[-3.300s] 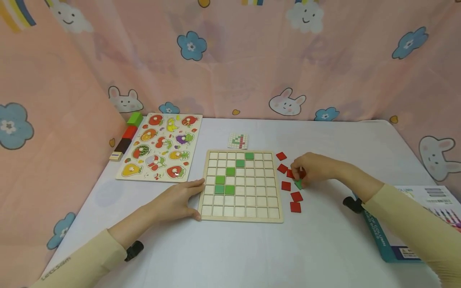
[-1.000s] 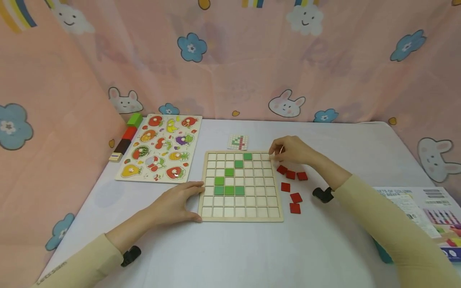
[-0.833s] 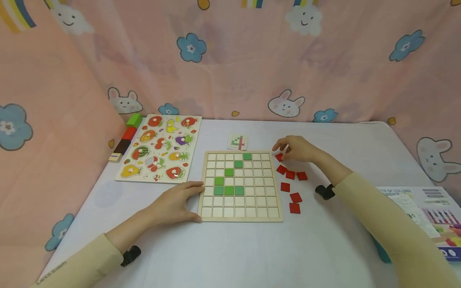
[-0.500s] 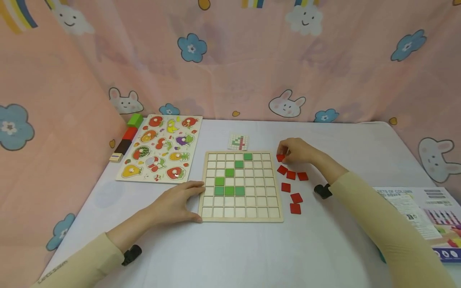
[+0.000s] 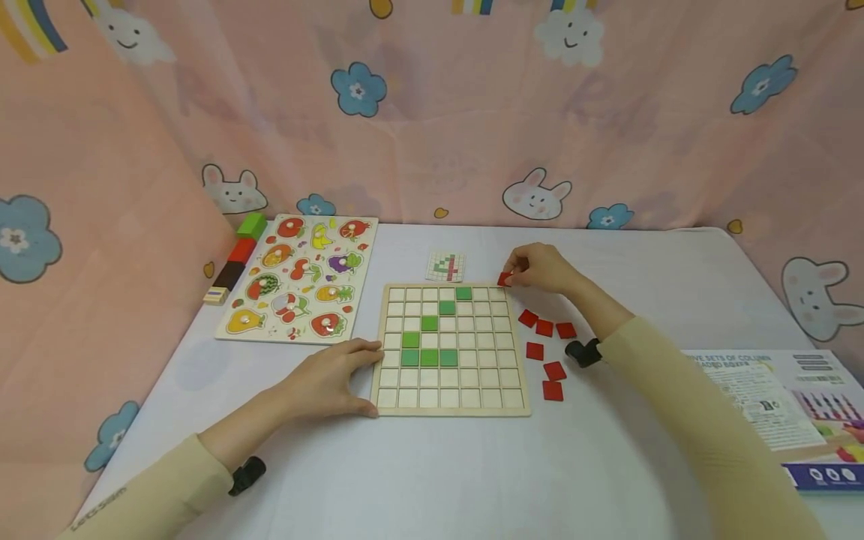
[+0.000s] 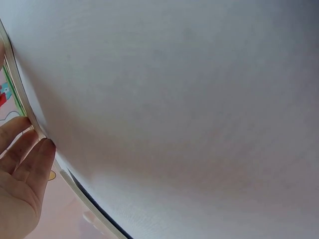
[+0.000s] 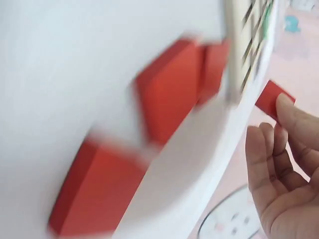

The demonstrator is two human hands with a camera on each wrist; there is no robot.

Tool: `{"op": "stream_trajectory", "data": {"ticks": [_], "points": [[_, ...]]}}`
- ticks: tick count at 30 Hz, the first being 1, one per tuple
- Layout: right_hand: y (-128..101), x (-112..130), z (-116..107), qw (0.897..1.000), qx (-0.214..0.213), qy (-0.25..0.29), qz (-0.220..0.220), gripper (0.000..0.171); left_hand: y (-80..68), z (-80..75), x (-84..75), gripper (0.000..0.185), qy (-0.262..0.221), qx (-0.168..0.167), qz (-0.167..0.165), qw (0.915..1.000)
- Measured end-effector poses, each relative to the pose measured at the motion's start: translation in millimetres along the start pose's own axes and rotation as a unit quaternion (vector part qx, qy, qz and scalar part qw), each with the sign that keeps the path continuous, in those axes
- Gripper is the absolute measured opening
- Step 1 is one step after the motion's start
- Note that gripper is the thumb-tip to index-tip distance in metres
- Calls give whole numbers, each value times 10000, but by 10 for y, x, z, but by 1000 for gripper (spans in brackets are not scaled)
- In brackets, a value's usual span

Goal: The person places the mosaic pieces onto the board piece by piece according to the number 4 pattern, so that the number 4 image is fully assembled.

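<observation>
Above the far right corner of the grid board (image 5: 451, 348), the right hand (image 5: 540, 268) pinches one red tile (image 5: 504, 279).

Held at the fingertips, the tile sticks out to the hand's left, lifted just over the board's corner; the right wrist view shows it as a red slab (image 7: 271, 99) clamped under the thumb with the other fingers loosely curled below. Six more red tiles (image 5: 544, 327) lie loose on the white table (image 5: 432, 465), just right of the board and nearer the person than the hand. The left hand (image 5: 327, 379) lies flat with straight fingers, holding nothing, its fingertips touching the board's near left edge. Green tiles (image 5: 429, 357) fill seven cells of the board, and a small pattern card (image 5: 445, 265) lies just beyond its far edge.
</observation>
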State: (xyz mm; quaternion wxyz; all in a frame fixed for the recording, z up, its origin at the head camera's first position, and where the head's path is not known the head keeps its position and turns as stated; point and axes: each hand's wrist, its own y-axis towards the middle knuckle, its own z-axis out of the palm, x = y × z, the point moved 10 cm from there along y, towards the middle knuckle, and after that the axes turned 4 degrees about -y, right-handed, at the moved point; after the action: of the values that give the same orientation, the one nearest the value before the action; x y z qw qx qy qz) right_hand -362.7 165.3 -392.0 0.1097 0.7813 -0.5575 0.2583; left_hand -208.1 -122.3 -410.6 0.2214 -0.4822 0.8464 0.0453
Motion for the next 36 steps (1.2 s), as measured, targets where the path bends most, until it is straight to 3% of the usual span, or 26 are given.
{"op": "stream_trajectory", "data": {"ticks": [9,21,29,36], "points": [[109,502,349,9978,441,190,-457,9,30,-6,-6,84,84,8,54,9999],[98,658,471,9965,437,-274,-652,5,57,-25,-10,84,221,15,82,9997],[53,563,435,9963,427,-174,-732,4,89,-27,-19,84,272,25,161,9995],[-64,202,260,9958,769,-242,-442,7,91,-23,-38,84,310,28,216,9993]]}}
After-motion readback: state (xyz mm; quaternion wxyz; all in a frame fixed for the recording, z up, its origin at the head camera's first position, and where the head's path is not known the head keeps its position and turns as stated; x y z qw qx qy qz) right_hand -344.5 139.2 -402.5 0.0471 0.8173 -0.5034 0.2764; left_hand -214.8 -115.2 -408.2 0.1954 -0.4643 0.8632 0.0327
